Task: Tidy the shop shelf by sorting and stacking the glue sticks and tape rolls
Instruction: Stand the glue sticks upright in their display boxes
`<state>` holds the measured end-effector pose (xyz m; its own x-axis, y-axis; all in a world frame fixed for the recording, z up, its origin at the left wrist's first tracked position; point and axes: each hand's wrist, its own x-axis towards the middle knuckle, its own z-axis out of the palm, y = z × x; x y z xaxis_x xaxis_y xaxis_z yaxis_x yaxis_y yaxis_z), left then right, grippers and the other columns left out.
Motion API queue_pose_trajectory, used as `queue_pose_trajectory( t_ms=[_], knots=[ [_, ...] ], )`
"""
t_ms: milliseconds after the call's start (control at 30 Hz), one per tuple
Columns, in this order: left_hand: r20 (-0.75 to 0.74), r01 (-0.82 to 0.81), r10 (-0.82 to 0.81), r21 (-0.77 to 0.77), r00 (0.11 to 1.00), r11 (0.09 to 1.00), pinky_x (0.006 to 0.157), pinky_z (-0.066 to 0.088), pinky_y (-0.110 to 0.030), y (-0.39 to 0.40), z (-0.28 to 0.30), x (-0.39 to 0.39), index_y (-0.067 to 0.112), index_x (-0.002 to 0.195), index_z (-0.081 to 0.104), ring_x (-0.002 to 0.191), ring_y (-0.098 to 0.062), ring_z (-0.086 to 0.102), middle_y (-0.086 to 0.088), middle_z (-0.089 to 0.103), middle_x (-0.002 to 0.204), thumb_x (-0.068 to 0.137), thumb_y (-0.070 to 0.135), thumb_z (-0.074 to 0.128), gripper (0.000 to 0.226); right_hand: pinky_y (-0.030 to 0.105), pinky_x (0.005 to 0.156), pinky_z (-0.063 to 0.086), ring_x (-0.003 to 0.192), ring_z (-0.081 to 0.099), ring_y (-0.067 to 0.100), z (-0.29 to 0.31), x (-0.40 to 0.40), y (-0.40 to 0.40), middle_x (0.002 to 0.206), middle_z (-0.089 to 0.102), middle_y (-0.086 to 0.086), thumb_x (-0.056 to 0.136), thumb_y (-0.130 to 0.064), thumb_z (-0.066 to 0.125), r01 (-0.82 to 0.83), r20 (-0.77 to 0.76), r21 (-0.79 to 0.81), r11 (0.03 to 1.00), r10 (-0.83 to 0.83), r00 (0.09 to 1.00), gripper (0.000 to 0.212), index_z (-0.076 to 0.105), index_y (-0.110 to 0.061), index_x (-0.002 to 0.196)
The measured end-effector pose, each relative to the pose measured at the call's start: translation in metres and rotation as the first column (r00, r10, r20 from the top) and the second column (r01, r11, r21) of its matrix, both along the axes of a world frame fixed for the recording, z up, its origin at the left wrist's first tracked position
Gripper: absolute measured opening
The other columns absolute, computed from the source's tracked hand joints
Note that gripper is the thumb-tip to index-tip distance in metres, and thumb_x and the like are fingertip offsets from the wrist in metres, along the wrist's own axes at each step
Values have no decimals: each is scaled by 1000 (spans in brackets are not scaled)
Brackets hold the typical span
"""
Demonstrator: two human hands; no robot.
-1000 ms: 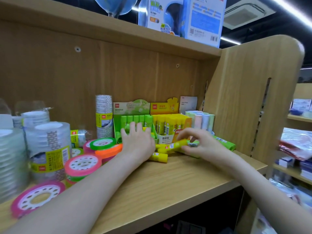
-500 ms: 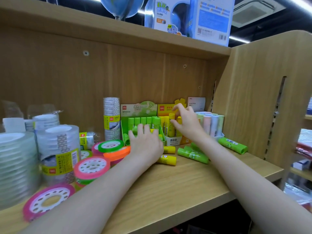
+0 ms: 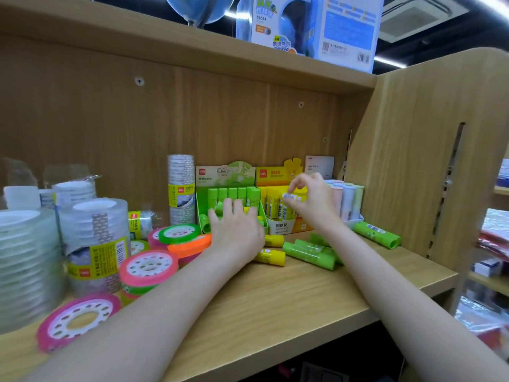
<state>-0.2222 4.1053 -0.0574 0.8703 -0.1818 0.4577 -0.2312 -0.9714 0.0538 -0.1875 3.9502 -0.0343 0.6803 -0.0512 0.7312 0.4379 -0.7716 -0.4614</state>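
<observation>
Midway at best, judging by the spread. Centre of the frame: right hand (image 3: pixel 308 199) pinching a small yellow plastic glue stick (image 3: pixel 292 197) by its white-labelled end, just above the yellow cardboard display box (image 3: pixel 281 208) already packed with upright yellow sticks. Just left of that, left hand (image 3: pixel 237 230) lying palm down with fingers spread and straight against the front of the green cardboard display box (image 3: pixel 228 199), gripping nothing visible (whatever sits under the palm stays hidden). Still loose on the pale wooden shelf board (image 3: pixel 275 304): two yellow sticks (image 3: pixel 271 256) beside the left wrist, a cluster of green glue sticks (image 3: pixel 311 250) below the right wrist, and one lone green stick (image 3: pixel 376 234) towards the right wall. Further out, lower left: flat pink tape roll (image 3: pixel 78 319) lying alone near the shelf edge, a loose heap of pink, green and orange rolls (image 3: pixel 170 249) unsorted, and wrapped columns of clear tape (image 3: pixel 95 244) standing behind. Probably left: boxing the loose sticks by colour, then stacking the coloured rolls.
</observation>
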Motion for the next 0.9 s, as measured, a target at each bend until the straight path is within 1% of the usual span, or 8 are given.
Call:
queue_pose_trajectory(
  t_ms=[133,267,333,500,600,667,833,900],
  knots=[
    [0,-2,2,2,1000,1000,108,20,-51,0,0,0,16,131,42,137,-28,17,-11,30,144,97,32,31,39,20,73,39,85,50,14,0,1,1,99,48,1,83,-11,64,-52,-70,-27,998,50,996,18,64,-14,101],
    [0,-1,1,2,1000,1000,108,20,-52,0,0,1,15,130,43,137,-28,16,-11,29,145,97,32,31,39,23,59,42,68,52,14,0,-1,8,73,52,0,82,-11,68,11,-24,-105,994,-14,1000,34,45,-12,107],
    [1,-3,3,3,1000,1000,108,20,-52,0,0,1,16,131,42,137,-28,16,-12,29,145,96,32,32,39,30,66,43,75,52,20,0,0,13,77,54,5,83,-13,67,47,-34,-218,975,-56,998,34,43,-10,107],
    [6,-6,6,1,1000,1000,108,20,-51,0,0,1,16,131,43,137,-28,17,-11,30,144,96,32,32,39,31,84,35,107,45,26,2,11,17,113,55,12,91,-17,56,134,22,-411,902,-137,990,26,58,-3,114],
    [10,-7,7,-3,1000,1000,108,20,-51,0,0,0,16,130,43,137,-28,17,-12,31,143,96,32,32,39,35,88,33,114,38,27,0,15,19,120,52,8,97,-18,44,288,151,-569,770,-246,957,27,57,-7,117],
    [5,-2,2,-3,1000,1000,108,20,-51,0,-1,-1,16,130,43,137,-28,16,-11,31,144,96,31,32,39,37,89,32,116,36,26,0,17,16,122,51,5,98,-17,41,347,167,-590,729,-310,936,25,57,-10,116],
    [1,4,-4,-4,1000,1000,108,19,-51,2,0,0,16,131,42,138,-28,16,-11,30,145,96,31,31,39,39,93,30,119,34,23,-6,14,11,128,41,4,97,-21,45,259,15,-526,810,-296,955,34,51,-22,131],
    [-1,7,-7,-5,1000,1000,108,20,-50,2,-1,0,17,130,43,137,-28,16,-11,31,144,96,31,32,38,41,97,31,122,34,23,-3,6,5,131,40,5,96,-24,46,221,-11,-378,899,-244,970,38,49,-25,134]
  ],
)
